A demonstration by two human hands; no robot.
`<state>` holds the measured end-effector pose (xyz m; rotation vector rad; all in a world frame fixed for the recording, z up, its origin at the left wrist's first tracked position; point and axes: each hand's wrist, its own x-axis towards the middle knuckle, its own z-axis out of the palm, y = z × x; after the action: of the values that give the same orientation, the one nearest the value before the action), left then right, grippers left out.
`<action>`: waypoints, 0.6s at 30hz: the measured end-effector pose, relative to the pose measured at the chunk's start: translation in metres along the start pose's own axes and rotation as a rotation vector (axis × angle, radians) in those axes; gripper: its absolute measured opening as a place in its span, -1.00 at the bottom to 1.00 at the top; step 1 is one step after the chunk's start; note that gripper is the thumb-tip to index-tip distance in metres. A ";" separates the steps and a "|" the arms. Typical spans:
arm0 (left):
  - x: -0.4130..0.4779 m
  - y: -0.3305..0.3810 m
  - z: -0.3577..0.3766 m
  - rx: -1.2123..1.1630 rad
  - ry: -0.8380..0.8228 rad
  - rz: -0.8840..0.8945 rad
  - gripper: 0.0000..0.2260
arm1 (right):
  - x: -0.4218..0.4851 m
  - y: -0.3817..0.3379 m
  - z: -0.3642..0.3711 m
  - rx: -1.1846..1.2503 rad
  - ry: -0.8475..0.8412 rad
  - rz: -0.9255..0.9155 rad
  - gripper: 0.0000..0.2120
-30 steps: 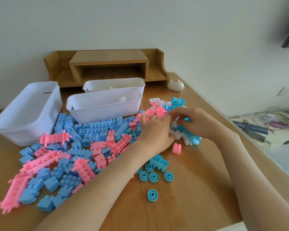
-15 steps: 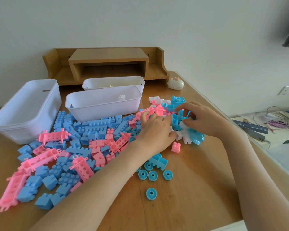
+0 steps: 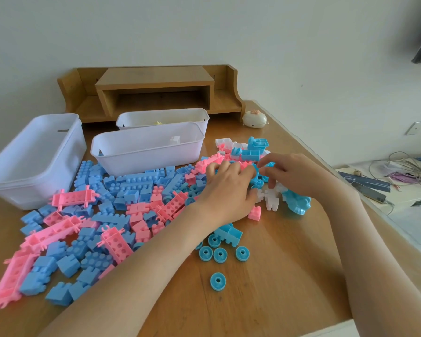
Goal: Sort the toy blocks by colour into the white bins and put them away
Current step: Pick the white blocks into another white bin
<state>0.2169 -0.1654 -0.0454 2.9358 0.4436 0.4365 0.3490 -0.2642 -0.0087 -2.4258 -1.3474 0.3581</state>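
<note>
Blue and pink toy blocks (image 3: 122, 203) lie scattered across the wooden table (image 3: 277, 276). My left hand (image 3: 226, 190) reaches into the pile's right end, its fingers curled round a blue round piece (image 3: 254, 171). My right hand (image 3: 294, 176) meets it fingertip to fingertip and pinches a small blue piece (image 3: 267, 164). White blocks (image 3: 269, 198) and a blue animal-shaped piece (image 3: 298, 203) lie under my right hand. Three white bins stand behind: a large one (image 3: 34, 161) at left, a middle one (image 3: 146, 154) holding a white block, a rear one (image 3: 163, 116) showing something yellow.
Several blue wheels (image 3: 219, 254) and a small pink block (image 3: 255, 213) lie near my left forearm. A wooden shelf (image 3: 156, 93) stands against the wall, with a cream round object (image 3: 254, 119) beside it. Cables and tools (image 3: 399, 176) sit on a lower surface past the table's right edge.
My right hand has risen off the blue animal-shaped piece and moved left to meet my left hand's fingertips. My left hand has stayed over the pile.
</note>
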 end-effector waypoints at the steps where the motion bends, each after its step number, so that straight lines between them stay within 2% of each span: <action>1: 0.000 0.000 0.000 0.009 -0.008 0.007 -0.65 | 0.000 0.000 0.000 -0.020 -0.018 0.000 -0.78; 5: 0.002 0.000 0.000 0.010 -0.070 0.002 -0.62 | -0.001 0.001 0.002 -0.159 -0.092 -0.005 -0.73; 13: 0.003 -0.002 0.003 -0.065 -0.055 -0.032 -0.73 | -0.003 0.001 -0.002 -0.158 -0.222 -0.034 -0.61; 18: 0.005 -0.002 0.005 -0.020 -0.074 -0.027 -0.73 | -0.002 0.003 -0.002 -0.116 -0.173 -0.046 -0.68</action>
<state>0.2225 -0.1625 -0.0488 2.9113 0.4665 0.3252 0.3504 -0.2678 -0.0080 -2.5017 -1.5334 0.5016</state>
